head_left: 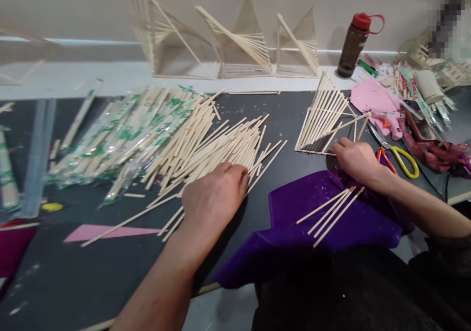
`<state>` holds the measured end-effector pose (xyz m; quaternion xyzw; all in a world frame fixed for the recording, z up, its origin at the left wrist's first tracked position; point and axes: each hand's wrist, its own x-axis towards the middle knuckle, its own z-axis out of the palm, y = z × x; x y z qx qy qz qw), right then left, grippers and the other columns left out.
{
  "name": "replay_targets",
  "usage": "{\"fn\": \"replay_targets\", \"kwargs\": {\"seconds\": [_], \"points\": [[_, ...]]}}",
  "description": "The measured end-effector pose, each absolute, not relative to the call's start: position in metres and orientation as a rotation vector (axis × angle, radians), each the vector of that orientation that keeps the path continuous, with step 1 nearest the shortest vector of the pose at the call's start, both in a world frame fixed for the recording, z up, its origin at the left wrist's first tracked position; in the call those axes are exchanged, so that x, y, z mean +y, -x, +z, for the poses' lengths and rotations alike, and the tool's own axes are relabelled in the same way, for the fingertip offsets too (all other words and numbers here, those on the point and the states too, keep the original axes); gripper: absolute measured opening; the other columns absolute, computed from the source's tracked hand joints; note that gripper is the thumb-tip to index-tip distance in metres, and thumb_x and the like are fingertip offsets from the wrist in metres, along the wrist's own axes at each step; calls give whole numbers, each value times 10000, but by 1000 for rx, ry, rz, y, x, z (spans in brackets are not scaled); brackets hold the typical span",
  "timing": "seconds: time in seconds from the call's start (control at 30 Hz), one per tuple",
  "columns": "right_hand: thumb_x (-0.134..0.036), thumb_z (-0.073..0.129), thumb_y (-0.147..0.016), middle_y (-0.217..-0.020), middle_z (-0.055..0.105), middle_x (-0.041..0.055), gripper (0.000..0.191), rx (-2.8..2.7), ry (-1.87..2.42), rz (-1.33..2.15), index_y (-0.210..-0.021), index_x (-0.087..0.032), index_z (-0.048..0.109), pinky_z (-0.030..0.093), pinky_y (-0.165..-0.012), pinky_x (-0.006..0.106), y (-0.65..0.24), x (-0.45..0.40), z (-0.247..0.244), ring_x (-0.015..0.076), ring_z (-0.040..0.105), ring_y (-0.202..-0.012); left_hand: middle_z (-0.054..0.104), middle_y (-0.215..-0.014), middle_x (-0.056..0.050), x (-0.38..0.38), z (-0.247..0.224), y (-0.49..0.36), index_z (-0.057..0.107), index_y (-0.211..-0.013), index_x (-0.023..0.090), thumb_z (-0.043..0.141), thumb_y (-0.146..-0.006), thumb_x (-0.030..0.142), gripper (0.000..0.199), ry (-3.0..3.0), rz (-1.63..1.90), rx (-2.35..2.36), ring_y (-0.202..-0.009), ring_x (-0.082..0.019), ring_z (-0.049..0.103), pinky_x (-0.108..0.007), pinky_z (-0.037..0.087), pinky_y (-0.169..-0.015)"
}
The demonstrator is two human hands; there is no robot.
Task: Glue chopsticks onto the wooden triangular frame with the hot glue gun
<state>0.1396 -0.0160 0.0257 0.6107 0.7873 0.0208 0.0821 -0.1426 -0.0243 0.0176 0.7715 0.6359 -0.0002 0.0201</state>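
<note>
My left hand (215, 191) lies over the near edge of a loose pile of thin wooden sticks (228, 142), its fingers curled down among them and the tips hidden. My right hand (355, 161) is closed at the near right corner of a fan-shaped stick model (324, 120), where its fingertips meet the base. What exactly they pinch there is mostly covered. Below that hand, several single sticks (331, 215) rest on a purple cloth (294, 203) at the table's front edge.
Plastic-wrapped stick bundles (125, 129) lie left of the pile. Finished stick models (239, 46) stand along the wall beside a red-capped bottle (353, 46). At right are yellow-and-red-handled scissors (405, 161), a pink glue gun (390, 122) and a cable. A pink paper strip (110, 232) lies at front left.
</note>
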Motion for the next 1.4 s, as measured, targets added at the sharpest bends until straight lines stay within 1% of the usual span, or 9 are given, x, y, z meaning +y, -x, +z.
{"fn": "replay_targets", "kwargs": {"seconds": [0.27, 0.37, 0.47, 0.67, 0.77, 0.87, 0.93, 1.0, 1.4], "points": [[16, 418, -850, -963, 680, 172, 343, 2463, -1333, 149, -1000, -123, 693, 357, -542, 308, -128, 9, 26, 222, 653, -753, 703, -913, -162, -20, 22, 140, 723, -842, 176, 475, -850, 266, 264, -2242, 189, 2022, -725, -302, 658, -364, 389, -600], [10, 422, -845, -935, 680, 163, 346, 2511, -1248, 196, -1012, -124, 694, 354, -545, 314, -131, 13, 20, 217, 630, -722, 695, -793, -78, -16, 21, 144, 702, -825, 200, 586, -763, 293, 161, -1945, 613, 1949, -695, -236, 638, -324, 426, -620], [-12, 424, -865, -919, 666, 147, 314, 2585, -1208, 239, -1013, -127, 676, 314, -526, 312, -133, 5, 19, 198, 599, -680, 684, -741, -36, -14, 25, 143, 651, -783, 194, 654, -701, 310, 142, -1437, 993, 1623, -579, -141, 586, -246, 405, -507], [-155, 349, -969, -922, 666, 101, 307, 3023, -1128, 143, -898, -179, 647, 355, -580, 312, -125, -39, 46, 163, 560, -709, 671, -687, -7, -11, 35, 116, 649, -798, 160, 751, -616, 243, 225, -935, 1197, 1131, -501, -70, 542, -162, 368, -410], [-255, 379, -959, -897, 668, 76, 271, 3259, -1550, -178, -877, -182, 627, 395, -611, 294, -117, -44, 54, 146, 571, -721, 669, -671, -3, -7, 28, 97, 686, -822, 149, 790, -590, 263, 279, -934, 1170, 1054, -498, -67, 546, -157, 382, -413], [-238, 475, -885, -739, 629, 21, 136, 3225, -2097, -873, -834, -175, 585, 422, -615, 257, -109, -26, 47, 117, 572, -659, 688, -694, -21, -4, 15, 80, 710, -817, 141, 812, -586, 329, 315, -1020, 1161, 1049, -530, -85, 569, -174, 406, -438], [-245, 476, -874, -679, 606, 1, 120, 3107, -2227, -1352, -822, -177, 560, 426, -589, 238, -105, -11, 36, 107, 578, -619, 709, -727, -38, -4, 5, 72, 732, -836, 143, 809, -601, 363, 331, -1109, 1158, 1083, -576, -105, 592, -189, 425, -471], [-279, 468, -881, -694, 616, 2, 141, 2994, -2287, -1585, -826, -182, 554, 427, -573, 230, -101, 0, 23, 105, 579, -612, 724, -754, -54, -4, -4, 68, 751, -842, 147, 799, -620, 372, 320, -1204, 1139, 1115, -632, -126, 618, -198, 437, -503], [-233, 521, -832, -714, 598, -21, 96, 3314, -2434, -1013, -798, -173, 588, 411, -721, 237, -94, -10, 8, 114, 548, -689, 749, -772, -74, -7, -20, 68, 778, -885, 151, 750, -678, 370, 302, -1508, 1018, 1149, -733, -180, 662, -227, 471, -571]]}}
